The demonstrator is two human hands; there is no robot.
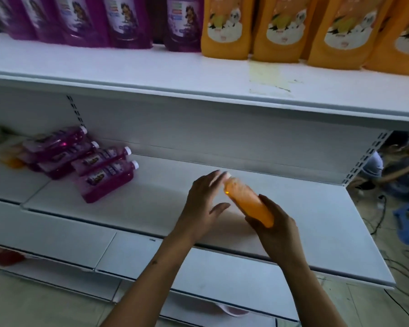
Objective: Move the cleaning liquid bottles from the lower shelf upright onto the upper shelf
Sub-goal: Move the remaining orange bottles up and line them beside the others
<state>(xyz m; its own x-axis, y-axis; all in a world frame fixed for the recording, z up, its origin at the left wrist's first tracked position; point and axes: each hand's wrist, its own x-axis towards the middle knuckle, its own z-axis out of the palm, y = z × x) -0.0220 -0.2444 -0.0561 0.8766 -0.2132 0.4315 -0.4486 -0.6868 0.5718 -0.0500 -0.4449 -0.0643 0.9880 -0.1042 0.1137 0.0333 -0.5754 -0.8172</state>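
— Hands first: what is each one doing?

— Right hand (pixel 273 226) is wrapped round the base end of an orange bottle (pixel 248 200), holding it just above the lower shelf (pixel 316 220), toward its right part. Left hand (pixel 204 201) is spread, fingers fairly straight, alongside the bottle's neck; it is blurred there, so I can't tell whether it touches. It grips nothing.

— Why held that way?

— My guess: the grip on the base carries the weight, and the free hand steadies the cap end while the bottle is turned up to stand.

— Which way does it point?

— Long axis runs diagonally, cap far and left, base near and right, tilted rather than upright.

— And the destination?

— Upper shelf (pixel 151 74) has purple bottles (pixel 128 20) standing far left and orange bottles (pixel 281 29) far right, with bare shelf in front. More purple bottles lying flat (pixel 104 175) wait at the lower shelf's left.
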